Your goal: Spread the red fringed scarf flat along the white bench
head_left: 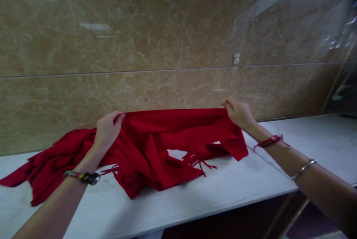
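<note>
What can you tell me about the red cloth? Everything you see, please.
The red cloth is plain, matt and soft-looking, with thin fringe strands at places along its lower edges. The left hand and right hand grip its upper edge, pulled nearly straight between them. Below, it hangs in loose folds onto the white tabletop, which shows through gaps; whether these are holes is unclear. Beyond the left hand, the rest lies crumpled on the tabletop.
</note>
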{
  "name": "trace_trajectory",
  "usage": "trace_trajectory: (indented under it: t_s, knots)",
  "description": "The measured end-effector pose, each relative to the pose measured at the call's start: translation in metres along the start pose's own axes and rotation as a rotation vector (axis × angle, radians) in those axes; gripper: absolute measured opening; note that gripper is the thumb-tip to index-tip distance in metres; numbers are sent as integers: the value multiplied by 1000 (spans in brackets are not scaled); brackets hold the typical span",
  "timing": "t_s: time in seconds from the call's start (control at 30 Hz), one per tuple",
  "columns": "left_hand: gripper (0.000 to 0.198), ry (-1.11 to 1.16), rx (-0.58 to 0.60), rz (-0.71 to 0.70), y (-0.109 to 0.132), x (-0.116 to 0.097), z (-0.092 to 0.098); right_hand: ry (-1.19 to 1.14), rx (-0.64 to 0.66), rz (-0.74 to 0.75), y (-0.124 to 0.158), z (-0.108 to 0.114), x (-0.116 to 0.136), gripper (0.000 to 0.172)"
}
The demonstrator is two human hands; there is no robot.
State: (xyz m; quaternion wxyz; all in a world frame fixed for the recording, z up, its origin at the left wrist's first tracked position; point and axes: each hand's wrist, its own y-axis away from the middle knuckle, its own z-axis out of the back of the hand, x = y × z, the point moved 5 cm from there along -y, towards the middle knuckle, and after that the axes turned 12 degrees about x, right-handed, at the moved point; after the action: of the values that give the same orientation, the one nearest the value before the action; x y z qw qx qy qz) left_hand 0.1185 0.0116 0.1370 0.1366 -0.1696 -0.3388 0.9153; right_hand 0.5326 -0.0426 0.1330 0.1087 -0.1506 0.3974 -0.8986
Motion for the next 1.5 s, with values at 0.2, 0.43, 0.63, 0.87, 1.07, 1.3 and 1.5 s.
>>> trace_trajectory:
  t_s: [0.2, 0.43, 0.63, 0.87, 1.07, 1.3, 1.5]
  knots:
    - [31, -59, 135, 50, -12, 21, -2, 5, 360, 168, 20, -28, 23, 22]
    - [25, 61, 590, -55, 38, 56, -83, -9, 931, 253, 85, -134, 5, 22]
    - [32, 152, 416, -42, 15, 23, -85, -146, 648, 171, 42, -137, 41, 25]
    - [26, 365, 216, -149, 17, -38, -100, -636, 526, 131, 33, -199, 130, 33]
    - [21, 532, 182, -113, 42, -29, -118, -927, 477, 21, 42, -223, 133, 11]
    - [17, 499, 166, -147, 57, -23, -125, -969, 349, -21, 51, -217, 118, 13]
    - [16, 574, 137, -119, 61, -20, -127, -905, 504, 52, 57, -217, 130, 23]
